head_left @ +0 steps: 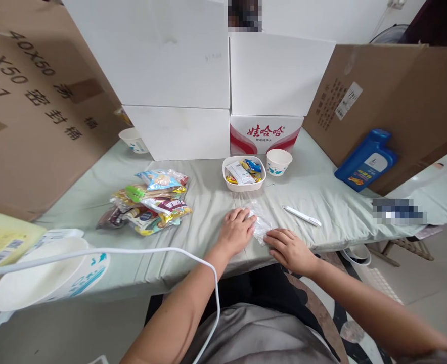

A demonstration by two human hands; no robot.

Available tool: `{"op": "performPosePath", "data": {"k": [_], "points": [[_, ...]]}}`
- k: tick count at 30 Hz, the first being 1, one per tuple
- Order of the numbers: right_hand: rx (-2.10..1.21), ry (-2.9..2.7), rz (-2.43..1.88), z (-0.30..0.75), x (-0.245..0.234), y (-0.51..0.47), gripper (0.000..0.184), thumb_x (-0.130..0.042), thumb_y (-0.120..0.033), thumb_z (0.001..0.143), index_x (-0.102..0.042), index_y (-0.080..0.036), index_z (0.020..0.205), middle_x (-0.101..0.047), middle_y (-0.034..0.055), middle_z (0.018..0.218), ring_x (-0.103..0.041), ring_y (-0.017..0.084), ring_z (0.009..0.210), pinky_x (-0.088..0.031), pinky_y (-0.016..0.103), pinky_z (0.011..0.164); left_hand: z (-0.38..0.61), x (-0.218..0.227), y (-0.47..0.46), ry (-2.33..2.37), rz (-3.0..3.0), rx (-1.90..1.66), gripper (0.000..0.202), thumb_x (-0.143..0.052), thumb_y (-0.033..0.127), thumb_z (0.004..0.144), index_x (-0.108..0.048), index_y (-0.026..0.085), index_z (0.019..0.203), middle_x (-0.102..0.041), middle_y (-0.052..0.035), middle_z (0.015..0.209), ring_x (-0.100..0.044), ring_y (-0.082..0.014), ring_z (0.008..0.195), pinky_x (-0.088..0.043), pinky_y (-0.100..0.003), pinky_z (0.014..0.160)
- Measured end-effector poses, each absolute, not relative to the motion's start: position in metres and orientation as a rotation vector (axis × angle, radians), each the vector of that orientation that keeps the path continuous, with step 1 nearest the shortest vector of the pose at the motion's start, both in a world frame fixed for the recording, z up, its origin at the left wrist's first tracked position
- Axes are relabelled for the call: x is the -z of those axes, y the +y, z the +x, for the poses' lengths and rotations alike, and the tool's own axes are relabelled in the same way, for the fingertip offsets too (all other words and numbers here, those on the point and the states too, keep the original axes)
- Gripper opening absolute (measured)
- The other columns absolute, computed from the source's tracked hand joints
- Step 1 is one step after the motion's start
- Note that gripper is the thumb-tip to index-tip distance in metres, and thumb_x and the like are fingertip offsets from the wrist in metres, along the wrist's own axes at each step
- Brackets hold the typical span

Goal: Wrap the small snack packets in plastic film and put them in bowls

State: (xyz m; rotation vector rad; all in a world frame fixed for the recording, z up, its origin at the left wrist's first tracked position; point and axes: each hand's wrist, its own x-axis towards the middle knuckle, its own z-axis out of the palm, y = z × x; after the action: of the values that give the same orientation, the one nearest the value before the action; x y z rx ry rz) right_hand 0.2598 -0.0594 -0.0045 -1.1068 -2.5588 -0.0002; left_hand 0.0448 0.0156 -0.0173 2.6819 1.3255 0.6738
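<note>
A crumpled clear plastic bag (260, 225) lies near the front edge of the cloth-covered table. My left hand (238, 230) is at its left side, fingers curled down onto the film. At the bag's lower right edge my right hand (289, 247) has its fingers together on the plastic, the thumb partly hidden beneath. Just beyond the hands stands a white oval bowl (245, 187) with small snack packets (241, 172) in it. To the right lies a white pen (302, 216). A heap of wrapped snacks (151, 205) rests left of my left hand.
A paper cup (278, 163) stands beside the bowl, another paper cup (133, 141) back left. White boxes (191, 132) wall off the back; cardboard boxes (383, 101) flank both sides. A blue bottle (367, 161) leans at right. A white cable (147, 249) crosses the near left.
</note>
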Motion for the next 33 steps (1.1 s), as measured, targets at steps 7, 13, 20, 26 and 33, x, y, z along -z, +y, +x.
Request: {"op": "performPosePath", "data": {"k": [7, 13, 20, 26, 33], "points": [[0.089, -2.443, -1.194, 0.256, 0.023, -0.084, 0.034, -0.051, -0.026, 0.093, -0.057, -0.020, 0.127, -0.062, 0.0128, 0.120, -0.053, 0.027, 0.111, -0.044, 0.045, 0.093, 0.042, 0.011, 0.013, 0.971, 2.701, -0.663, 0.030, -0.061, 0.025, 0.085, -0.066, 0.026, 0.114, -0.064, -0.0047, 0.125, -0.051, -0.0237, 0.121, -0.038, -0.044, 0.100], [-0.072, -2.418, -1.099, 0.249, 0.007, -0.076, 0.022, -0.045, -0.015, 0.093, -0.065, -0.020, 0.103, -0.067, 0.0075, 0.097, -0.058, 0.021, 0.097, -0.044, 0.040, 0.088, 0.041, 0.013, 0.013, 0.964, 2.677, -0.662, 0.025, -0.059, 0.025, 0.086, -0.067, 0.026, 0.110, -0.064, -0.0042, 0.125, -0.053, -0.0220, 0.120, -0.036, -0.043, 0.100], [-0.481, -2.322, -1.310, 0.251, -0.024, -0.035, 0.021, -0.046, -0.025, 0.095, -0.063, -0.020, 0.106, -0.071, 0.0059, 0.094, -0.066, 0.017, 0.081, -0.048, 0.028, 0.072, 0.040, 0.012, 0.014, 0.982, 2.638, -0.626, 0.047, -0.055, 0.022, 0.085, -0.052, 0.022, 0.132, -0.063, -0.0080, 0.127, -0.051, -0.0242, 0.124, -0.036, -0.045, 0.102], [-0.220, -2.197, -1.761, 0.238, -0.012, 0.006, 0.021, -0.050, -0.025, 0.092, -0.062, -0.019, 0.109, -0.072, 0.0067, 0.094, -0.066, 0.020, 0.080, -0.044, 0.029, 0.068, 0.041, 0.017, 0.016, 1.035, 2.580, -0.700, 0.071, -0.049, 0.008, 0.079, -0.027, 0.015, 0.147, -0.064, -0.0120, 0.123, -0.054, -0.0253, 0.119, -0.039, -0.045, 0.100], [-0.062, -2.262, -1.798, 0.229, 0.008, 0.001, 0.026, -0.043, -0.027, 0.096, -0.061, -0.018, 0.112, -0.067, 0.0092, 0.101, -0.065, 0.021, 0.086, -0.045, 0.030, 0.069, 0.042, 0.013, 0.016, 1.042, 2.599, -0.732, 0.031, -0.046, 0.022, 0.093, -0.058, 0.022, 0.121, -0.060, -0.0084, 0.122, -0.051, -0.0237, 0.117, -0.042, -0.043, 0.100]]}}
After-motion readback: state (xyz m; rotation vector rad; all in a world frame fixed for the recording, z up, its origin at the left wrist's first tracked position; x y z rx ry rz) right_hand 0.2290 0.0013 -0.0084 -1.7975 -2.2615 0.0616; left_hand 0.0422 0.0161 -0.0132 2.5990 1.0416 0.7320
